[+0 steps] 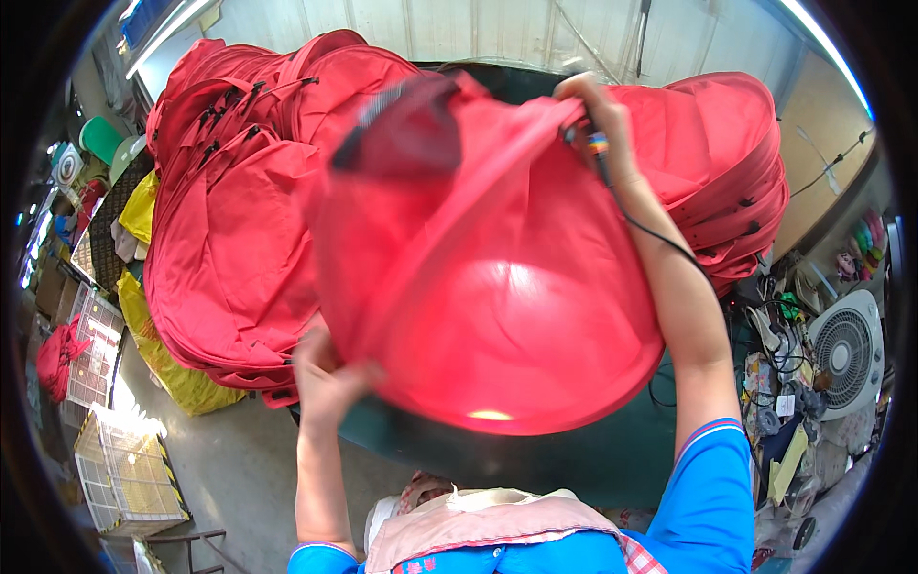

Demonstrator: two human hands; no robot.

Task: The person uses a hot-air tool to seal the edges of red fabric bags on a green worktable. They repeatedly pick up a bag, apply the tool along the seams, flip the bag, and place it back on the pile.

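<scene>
A red fabric canopy [535, 316] with a stiff, rounded edge is held up in front of me, slightly blurred by motion. Part of a dark mesh panel [406, 129] shows at its upper left. My left hand [330, 378] grips the canopy's lower left edge. At the upper right, my right hand [601, 120] is closed on the canopy's far edge. A small device with coloured bands [598, 143] sits by the right palm, its black cord [660, 234] running down along my forearm; how it is held is hidden.
Red canopies are stacked in a large pile [229, 258] at left and another [712, 143] at right, on a dark green table [574, 464]. A white fan [841, 354] and cluttered small items stand at right. Wire baskets [129, 469] and yellow bags [177, 368] lie at left.
</scene>
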